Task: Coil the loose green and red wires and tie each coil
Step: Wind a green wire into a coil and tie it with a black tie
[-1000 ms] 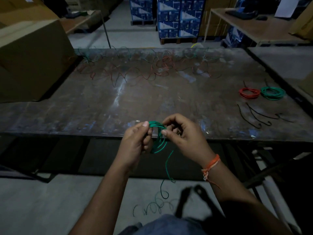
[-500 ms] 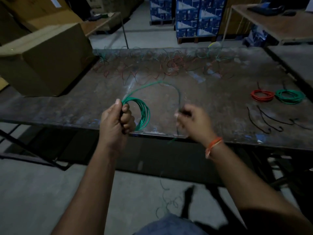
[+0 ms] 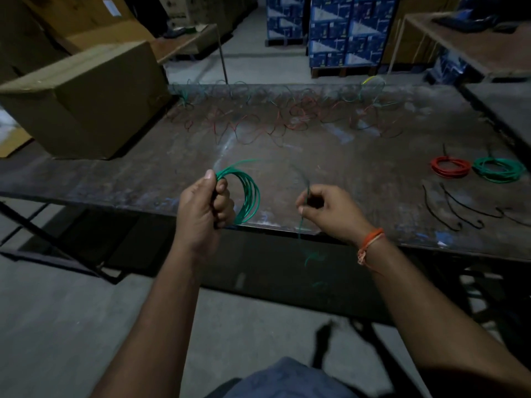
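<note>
While the left hand (image 3: 205, 203) is gripping a green coil (image 3: 249, 193) in its curled fingers at the near edge of the bench (image 3: 129, 179), the right hand (image 3: 327, 209) is pinching the same wire's loose tail (image 3: 301, 222) between thumb and fingertips. That tail is arcing from the coil across to the right hand and is hanging down past the bench edge toward the floor. An orange thread band (image 3: 370, 242) is sitting on the right wrist. Farther right, 3 dark ties (image 3: 459, 208) are lying on the bench, and beyond them a tied red coil (image 3: 449, 167) and a tied green coil (image 3: 498, 168) are lying just beside each other. Along the far edge, loose red and green wires (image 3: 273, 119) are sprawling in a tangle, with a cardboard box (image 3: 86, 104) sitting on the far left corner.
</note>
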The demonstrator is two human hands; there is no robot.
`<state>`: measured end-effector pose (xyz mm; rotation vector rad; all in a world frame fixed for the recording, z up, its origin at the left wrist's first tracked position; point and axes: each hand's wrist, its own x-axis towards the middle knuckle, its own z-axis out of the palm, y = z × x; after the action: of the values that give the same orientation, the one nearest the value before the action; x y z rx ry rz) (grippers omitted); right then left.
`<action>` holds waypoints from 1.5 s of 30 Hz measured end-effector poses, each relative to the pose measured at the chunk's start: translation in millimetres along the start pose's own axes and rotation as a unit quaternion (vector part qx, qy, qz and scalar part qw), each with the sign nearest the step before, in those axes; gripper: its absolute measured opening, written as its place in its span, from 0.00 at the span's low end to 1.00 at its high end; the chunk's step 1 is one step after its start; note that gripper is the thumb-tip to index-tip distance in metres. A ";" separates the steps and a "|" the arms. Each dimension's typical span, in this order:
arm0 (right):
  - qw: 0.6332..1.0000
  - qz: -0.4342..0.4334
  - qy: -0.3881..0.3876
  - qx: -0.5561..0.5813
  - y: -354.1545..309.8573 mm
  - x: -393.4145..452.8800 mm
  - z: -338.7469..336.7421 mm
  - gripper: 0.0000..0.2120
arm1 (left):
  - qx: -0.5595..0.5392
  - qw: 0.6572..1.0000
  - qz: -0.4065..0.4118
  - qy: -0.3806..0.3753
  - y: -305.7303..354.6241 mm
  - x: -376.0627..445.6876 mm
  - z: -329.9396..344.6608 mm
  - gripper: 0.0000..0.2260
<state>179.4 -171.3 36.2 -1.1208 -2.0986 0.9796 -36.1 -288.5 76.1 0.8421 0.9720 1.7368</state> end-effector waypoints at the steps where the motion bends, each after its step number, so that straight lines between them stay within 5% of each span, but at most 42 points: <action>1: 0.999 0.003 -0.040 0.010 -2.0 -1.4 -3.2 0.07 | 0.007 1.000 -0.002 -0.004 -0.4 0.0 1.8 0.15; 4: 0.984 0.001 -0.137 0.111 -4.8 -9.3 -1.9 0.07 | 0.036 0.999 -0.024 -0.004 -3.8 -4.1 9.2 0.15; 9: 0.974 -0.041 -0.064 0.212 -19.8 -21.6 32.3 0.15 | 0.030 0.998 -0.051 -0.017 -15.9 -6.7 16.7 0.14; 17: 0.967 -0.051 -0.001 0.248 -22.7 -5.6 59.4 0.06 | 0.039 0.993 -0.111 -0.023 -10.2 4.3 -2.1 0.15; 22: 0.942 0.001 0.067 0.328 -26.5 15.4 71.0 0.06 | -0.131 0.968 -0.199 -0.080 -3.2 21.3 -23.0 0.15; 26: 0.963 0.040 0.075 0.255 -12.7 22.9 95.4 0.09 | -0.283 0.926 -0.216 -0.127 2.4 48.4 -50.1 0.14; 30: 0.976 0.094 0.105 0.168 -0.6 16.5 121.4 0.08 | -0.299 0.932 -0.181 -0.090 18.8 84.4 -79.8 0.13; 35: 0.988 -0.033 0.100 -0.115 -13.6 11.1 130.0 0.03 | -0.224 0.967 -0.120 -0.032 30.9 122.3 -104.4 0.13; 41: 0.975 -0.148 0.014 -0.164 -75.2 31.1 141.2 0.09 | -0.098 0.992 -0.083 -0.021 24.4 142.2 -121.7 0.12; 45: 0.964 -0.201 0.030 -0.171 -111.3 54.9 156.2 0.09 | -0.028 0.997 -0.059 -0.042 22.9 140.6 -130.0 0.12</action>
<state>-14.1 -219.5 43.4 -0.8095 -2.3754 0.3972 -202.2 -192.9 54.0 0.7989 0.8959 1.6071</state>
